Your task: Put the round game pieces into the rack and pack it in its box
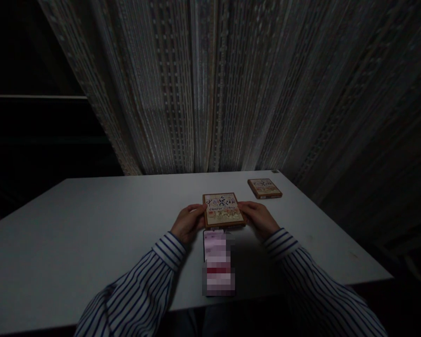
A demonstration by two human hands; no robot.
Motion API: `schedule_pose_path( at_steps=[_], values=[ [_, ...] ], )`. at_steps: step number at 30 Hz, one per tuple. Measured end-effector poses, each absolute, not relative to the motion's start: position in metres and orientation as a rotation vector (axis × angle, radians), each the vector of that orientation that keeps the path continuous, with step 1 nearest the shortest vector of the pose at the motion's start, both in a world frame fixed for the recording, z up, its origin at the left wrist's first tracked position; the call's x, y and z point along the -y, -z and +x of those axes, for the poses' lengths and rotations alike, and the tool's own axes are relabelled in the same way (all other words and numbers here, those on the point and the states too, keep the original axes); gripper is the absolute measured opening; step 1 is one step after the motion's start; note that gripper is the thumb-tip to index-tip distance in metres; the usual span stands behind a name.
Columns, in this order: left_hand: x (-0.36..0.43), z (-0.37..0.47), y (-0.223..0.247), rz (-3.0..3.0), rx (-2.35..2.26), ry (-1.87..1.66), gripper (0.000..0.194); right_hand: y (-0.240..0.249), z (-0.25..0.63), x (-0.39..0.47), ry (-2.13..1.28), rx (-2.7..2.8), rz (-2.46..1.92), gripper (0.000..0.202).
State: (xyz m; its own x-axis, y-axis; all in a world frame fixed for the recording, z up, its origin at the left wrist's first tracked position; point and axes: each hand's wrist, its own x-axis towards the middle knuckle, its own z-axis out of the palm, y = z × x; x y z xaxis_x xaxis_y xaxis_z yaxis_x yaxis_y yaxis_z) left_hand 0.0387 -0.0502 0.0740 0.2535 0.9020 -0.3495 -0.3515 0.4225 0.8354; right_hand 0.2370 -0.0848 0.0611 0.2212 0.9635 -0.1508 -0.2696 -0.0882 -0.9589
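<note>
A flat, square Chinese chess box [224,209] with a tan printed lid and brown edges is held between my two hands, in the middle of the table's far half. My left hand [188,222] grips its left side, thumb on the edge. On the right side, my right hand [260,218] closes on the box in the same way. Some fingers of both hands are hidden under or behind it. Just below the box lies a phone [217,248] with a lit pinkish screen, partly blurred out.
A second, similar Chinese chess box [265,188] lies at the far right of the white table [91,243]. Behind the table hangs a striped string curtain [203,93]. The table's front edge is close to my body, and the surroundings are dark.
</note>
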Motion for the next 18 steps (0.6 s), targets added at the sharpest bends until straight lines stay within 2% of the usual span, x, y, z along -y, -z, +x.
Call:
schedule_pose_path(
  at_steps=[4, 12, 18],
  values=[
    [0.053, 0.046, -0.078, 0.725, -1.027, -0.989, 0.015, -0.060, 0.245, 0.087, -1.211, 0.824, -1.215, 0.025],
    [0.058, 0.059, -0.082, 0.763, -1.058, -0.960, 0.010, -0.058, 0.257, 0.092, -1.215, 0.801, -1.203, 0.024],
    [0.062, 0.067, -0.082, 0.747, -1.046, -0.945, 0.016, -0.059, 0.264, 0.097, -1.204, 0.765, -1.211, 0.022]
  ],
)
